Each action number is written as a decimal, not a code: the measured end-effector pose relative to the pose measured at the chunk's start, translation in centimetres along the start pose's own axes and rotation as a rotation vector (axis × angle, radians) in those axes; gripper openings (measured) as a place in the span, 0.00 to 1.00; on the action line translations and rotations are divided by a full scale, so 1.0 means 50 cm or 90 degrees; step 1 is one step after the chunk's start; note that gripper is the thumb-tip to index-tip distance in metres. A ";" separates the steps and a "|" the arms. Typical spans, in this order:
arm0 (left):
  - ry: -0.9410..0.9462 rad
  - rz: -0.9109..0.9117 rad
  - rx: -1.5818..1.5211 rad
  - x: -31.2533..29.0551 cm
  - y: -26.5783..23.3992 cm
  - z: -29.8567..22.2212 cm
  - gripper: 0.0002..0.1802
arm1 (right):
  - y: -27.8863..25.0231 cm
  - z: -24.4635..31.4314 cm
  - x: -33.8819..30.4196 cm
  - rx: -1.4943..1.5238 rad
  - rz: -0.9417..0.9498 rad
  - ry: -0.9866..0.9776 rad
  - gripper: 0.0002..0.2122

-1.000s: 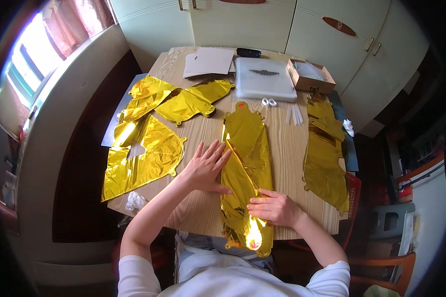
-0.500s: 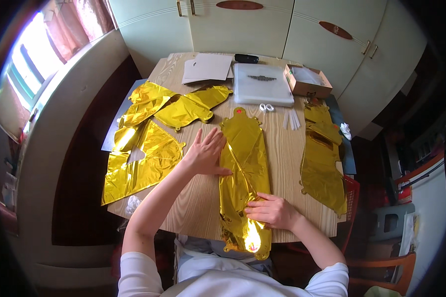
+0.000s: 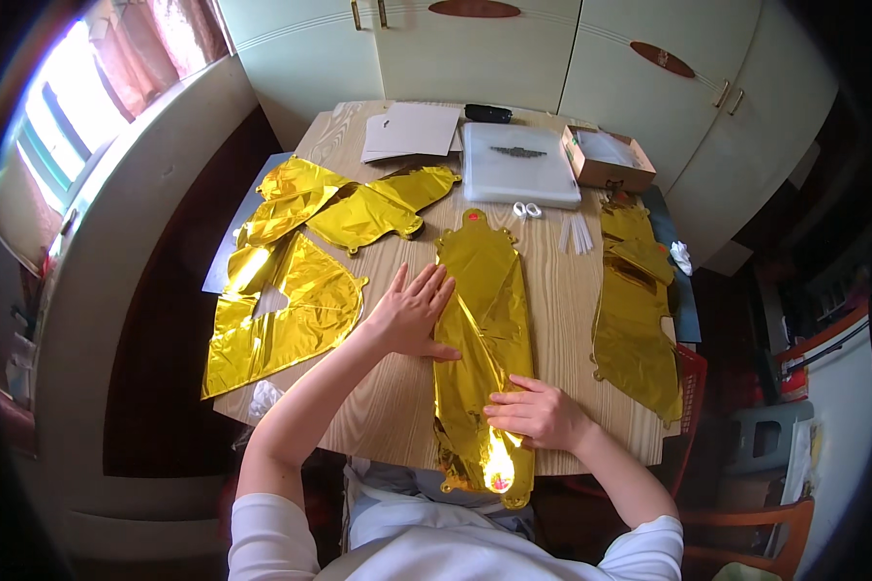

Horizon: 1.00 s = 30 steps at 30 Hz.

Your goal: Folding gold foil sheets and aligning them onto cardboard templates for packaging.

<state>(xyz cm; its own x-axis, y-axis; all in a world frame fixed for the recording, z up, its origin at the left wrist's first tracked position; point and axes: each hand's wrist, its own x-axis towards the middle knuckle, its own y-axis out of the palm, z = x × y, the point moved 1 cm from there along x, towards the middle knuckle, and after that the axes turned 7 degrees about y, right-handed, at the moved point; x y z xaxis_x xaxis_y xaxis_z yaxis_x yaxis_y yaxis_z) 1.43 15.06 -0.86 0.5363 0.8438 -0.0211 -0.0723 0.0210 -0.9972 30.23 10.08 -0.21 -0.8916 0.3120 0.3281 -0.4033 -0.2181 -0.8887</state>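
Your left hand (image 3: 412, 318), spread, and right hand (image 3: 545, 414), fingers slightly parted, rest on opposite edges of the long gold foil (image 3: 489, 305), apparently to hold it flat on the table (image 3: 562, 310) between other gold sheets (image 3: 635, 324).

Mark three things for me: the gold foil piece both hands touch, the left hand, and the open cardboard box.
Gold foil piece (image 3: 492, 315): head view, middle of its upper face.
Left hand (image 3: 407, 316): head view, its back.
Open cardboard box (image 3: 614, 176): head view, near wall.
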 end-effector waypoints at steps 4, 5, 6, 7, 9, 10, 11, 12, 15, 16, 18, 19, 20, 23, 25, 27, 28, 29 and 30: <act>-0.011 0.006 0.001 0.003 -0.001 0.008 0.67 | -0.001 -0.001 0.000 0.000 0.015 0.003 0.18; -0.012 0.004 -0.002 0.005 0.000 0.011 0.67 | -0.002 0.001 0.001 0.005 0.015 0.006 0.18; -0.015 0.007 -0.004 0.007 0.000 0.015 0.68 | -0.003 0.001 0.000 0.011 0.015 0.009 0.18; -0.017 0.011 -0.005 0.010 -0.001 0.018 0.68 | -0.003 0.001 0.001 0.011 0.017 0.009 0.18; -0.022 0.017 -0.012 0.015 -0.002 0.026 0.69 | -0.004 0.002 0.001 0.012 0.021 0.011 0.19; -0.024 0.019 -0.018 0.017 -0.003 0.031 0.69 | -0.003 0.002 0.000 0.018 0.025 0.013 0.19; -0.027 0.021 -0.024 0.019 -0.004 0.035 0.70 | -0.001 0.001 -0.001 0.023 0.028 0.015 0.19; -0.028 0.024 -0.026 0.020 -0.005 0.037 0.70 | -0.001 0.001 -0.001 0.029 0.032 0.015 0.20; -0.030 0.029 -0.035 0.020 -0.006 0.042 0.72 | -0.019 0.008 0.006 0.048 0.056 0.008 0.21; -0.030 0.029 -0.040 0.021 -0.006 0.041 0.72 | -0.026 0.010 0.007 0.053 0.078 0.014 0.21; -0.028 0.027 -0.043 0.022 -0.005 0.041 0.72 | -0.041 0.009 0.005 0.062 0.122 0.021 0.22; -0.026 0.025 -0.042 0.023 -0.003 0.041 0.72 | -0.050 0.008 0.007 0.084 0.130 0.037 0.21; -0.024 0.023 -0.041 0.023 -0.002 0.043 0.72 | -0.058 0.007 0.010 0.105 0.139 0.053 0.20; -0.023 0.019 -0.042 0.023 -0.002 0.043 0.73 | -0.049 0.009 0.042 0.073 0.063 0.095 0.19; -0.026 0.022 -0.044 0.022 0.000 0.043 0.72 | -0.024 0.015 0.081 -0.006 0.036 0.093 0.20; -0.022 0.019 -0.039 0.022 0.004 0.045 0.71 | 0.000 0.013 0.124 -0.024 0.042 0.073 0.21; -0.017 0.015 -0.032 0.024 0.008 0.048 0.70 | 0.012 0.008 0.141 -0.033 0.044 0.063 0.21; -0.012 0.012 -0.025 0.027 0.013 0.051 0.69 | 0.025 -0.003 0.152 -0.068 0.067 0.045 0.22; -0.012 0.009 -0.020 0.024 0.015 0.053 0.69 | 0.032 -0.007 0.161 -0.088 0.090 0.035 0.21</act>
<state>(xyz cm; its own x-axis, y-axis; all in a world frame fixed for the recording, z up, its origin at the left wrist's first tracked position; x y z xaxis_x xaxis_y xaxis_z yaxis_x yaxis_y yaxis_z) -0.21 17.51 -1.44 0.5200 0.8535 -0.0336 -0.0523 -0.0074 -0.9986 22.51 12.58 0.90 -0.9232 0.3383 0.1826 -0.2399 -0.1356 -0.9613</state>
